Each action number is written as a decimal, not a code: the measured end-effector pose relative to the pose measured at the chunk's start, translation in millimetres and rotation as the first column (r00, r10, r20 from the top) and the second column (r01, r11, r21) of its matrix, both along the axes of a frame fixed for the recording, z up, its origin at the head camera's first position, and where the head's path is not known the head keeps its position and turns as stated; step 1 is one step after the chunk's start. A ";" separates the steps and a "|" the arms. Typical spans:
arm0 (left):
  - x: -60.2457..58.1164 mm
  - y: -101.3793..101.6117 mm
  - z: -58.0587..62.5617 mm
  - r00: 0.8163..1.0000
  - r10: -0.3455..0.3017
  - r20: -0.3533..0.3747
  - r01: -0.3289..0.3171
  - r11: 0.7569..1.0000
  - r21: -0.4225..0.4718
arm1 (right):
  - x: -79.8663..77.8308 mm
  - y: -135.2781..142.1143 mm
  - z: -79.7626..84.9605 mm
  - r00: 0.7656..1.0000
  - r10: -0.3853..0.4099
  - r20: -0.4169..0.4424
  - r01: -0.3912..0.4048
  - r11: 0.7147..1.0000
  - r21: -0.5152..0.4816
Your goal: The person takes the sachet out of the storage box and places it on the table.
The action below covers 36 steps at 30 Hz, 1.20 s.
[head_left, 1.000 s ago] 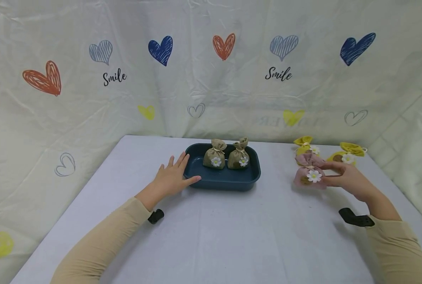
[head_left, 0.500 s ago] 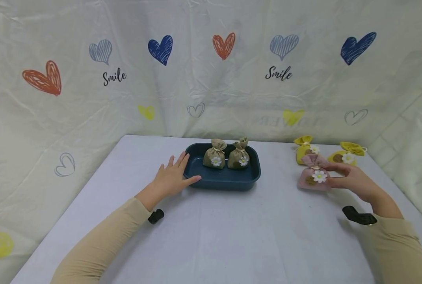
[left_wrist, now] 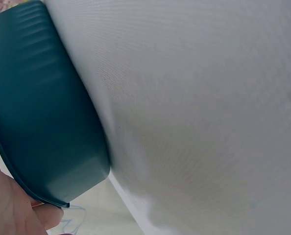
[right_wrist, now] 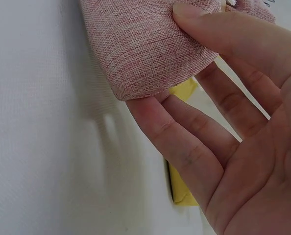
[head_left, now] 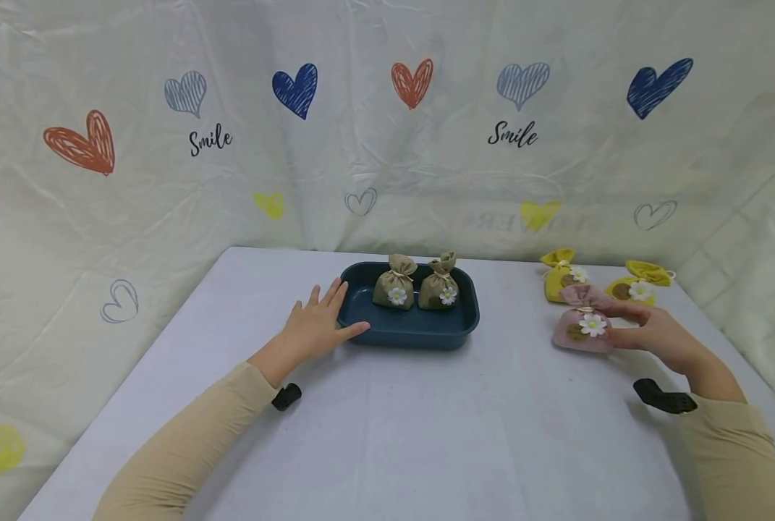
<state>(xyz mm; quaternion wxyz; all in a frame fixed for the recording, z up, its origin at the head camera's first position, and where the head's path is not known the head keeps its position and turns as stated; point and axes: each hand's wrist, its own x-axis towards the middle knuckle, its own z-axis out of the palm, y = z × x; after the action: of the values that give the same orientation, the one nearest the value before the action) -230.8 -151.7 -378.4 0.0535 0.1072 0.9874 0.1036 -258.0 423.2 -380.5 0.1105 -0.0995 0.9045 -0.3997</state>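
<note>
A: Item one, pink pouch (head_left: 581, 328): where is it, and how do you have it?

B: On the table (head_left: 387, 434), right of the tray (head_left: 361, 318). Your right hand (head_left: 654, 334) pinches it, thumb on top, fingers beneath. Coarse woven cloth, soft and slumped; a light pinch could let it sag out.

A: Your left hand (head_left: 312, 329)?

B: Flat, fingers straight against the smooth, rigid tray; a push could topple the tan pouches (head_left: 416, 287) inside.

The person wears a long-sleeved top of plain beige knit fabric; the left beige sleeve (head_left: 185, 441) runs in from seven o'clock and the right beige sleeve (head_left: 739, 456) from four o'clock, each ending at the wrist. A small black wrist-mounted device (head_left: 286, 396) sits at the left cuff, a matching black device (head_left: 663, 398) at the right. Both hands are bare.
</note>
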 end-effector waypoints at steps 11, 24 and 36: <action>0.8 0.3 0.7 1.000 0.001 -0.001 -0.001 1.000 -0.010 | -1.4 0.3 -1.5 1.000 0.002 0.024 -0.002 1.000 -0.024; 1.9 1.8 2.8 1.000 0.007 0.009 -0.007 1.000 -0.015 | -0.7 5.1 -8.0 0.999 -0.004 0.042 0.008 0.996 -0.093; 1.6 1.0 2.6 1.000 0.008 0.006 -0.007 1.000 -0.019 | 0.1 7.2 -9.5 0.996 -0.002 0.088 0.010 0.995 -0.097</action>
<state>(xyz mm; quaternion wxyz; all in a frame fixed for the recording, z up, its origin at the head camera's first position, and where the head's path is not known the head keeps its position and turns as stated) -229.2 -150.7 -375.8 0.0572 0.1026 0.9886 0.0946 -257.9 430.4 -390.0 0.1440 -0.0843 0.8786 -0.4474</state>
